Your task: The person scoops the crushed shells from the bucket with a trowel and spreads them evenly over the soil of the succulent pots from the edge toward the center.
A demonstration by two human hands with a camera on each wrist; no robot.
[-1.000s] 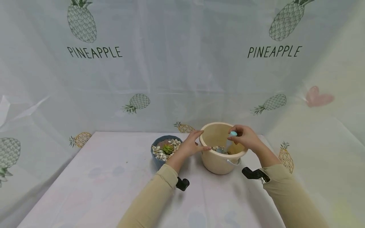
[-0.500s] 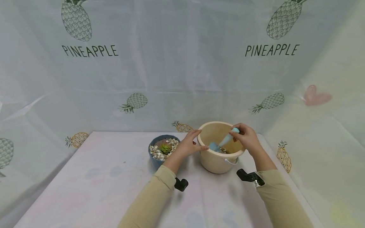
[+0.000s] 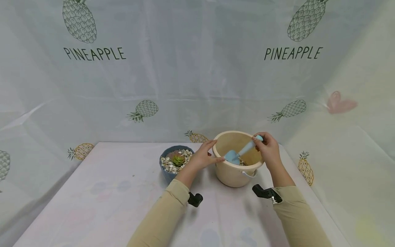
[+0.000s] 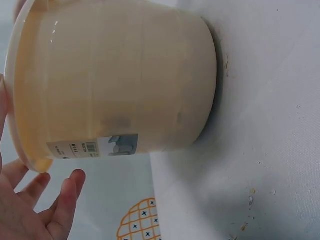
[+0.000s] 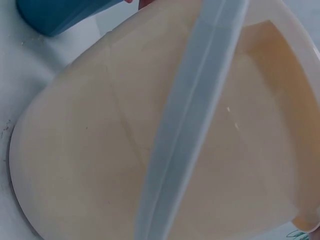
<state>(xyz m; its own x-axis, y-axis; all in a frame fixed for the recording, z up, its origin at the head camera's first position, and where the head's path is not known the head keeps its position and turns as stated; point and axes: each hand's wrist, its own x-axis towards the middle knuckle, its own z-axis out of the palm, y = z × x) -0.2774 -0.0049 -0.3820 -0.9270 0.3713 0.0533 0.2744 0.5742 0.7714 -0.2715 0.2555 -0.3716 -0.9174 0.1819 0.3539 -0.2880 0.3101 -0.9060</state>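
Observation:
A cream bucket stands upright on the table, small stones lying inside it. My left hand grips the bucket's left rim, thumb near the front and a finger farther back. In the left wrist view the left hand has some fingers against the rim and others held off it. With my right hand I hold the handle end of a light blue hand trowel; it slants down into the bucket, blade toward the left hand. The right wrist view shows the bucket's wall, but the right hand's grip is hidden.
Left of the bucket sits a blue pot with pebbles and a green succulent. The bucket's pale handle hangs across its side. Small crumbs dot the white tablecloth. A pineapple-print curtain closes off the back.
The trowel has tilted from nearly upright to a slant, and its blade has come up into sight at the bucket's left front. The left hand stays on the rim.

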